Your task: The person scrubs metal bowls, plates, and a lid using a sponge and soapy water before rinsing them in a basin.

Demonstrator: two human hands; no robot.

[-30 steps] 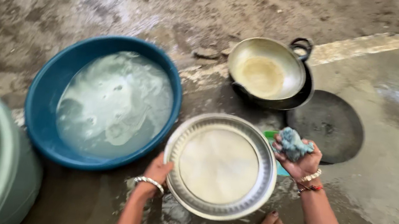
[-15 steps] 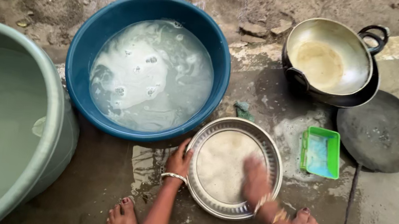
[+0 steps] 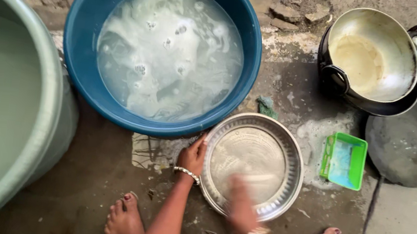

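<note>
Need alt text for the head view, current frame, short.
Seen from above, a person's left hand steadies a round steel plate on wet ground while the blurred right hand rubs inside it. A blue basin of soapy water sits behind, a green tray and stacked pans to the right.

Outdoor home washing spot — wet concrete ground (image 3: pixel 108 173), blue basin (image 3: pixel 83 66), pots.

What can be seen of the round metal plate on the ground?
The metal plate is round, silvery and shallow, with a ribbed raised rim and a flat centre that looks wet and smeared. It lies flat on the wet concrete floor, just below the blue basin and left of the green tray. The left hand grips its left rim; the right hand, motion-blurred, is over its lower centre.
</note>
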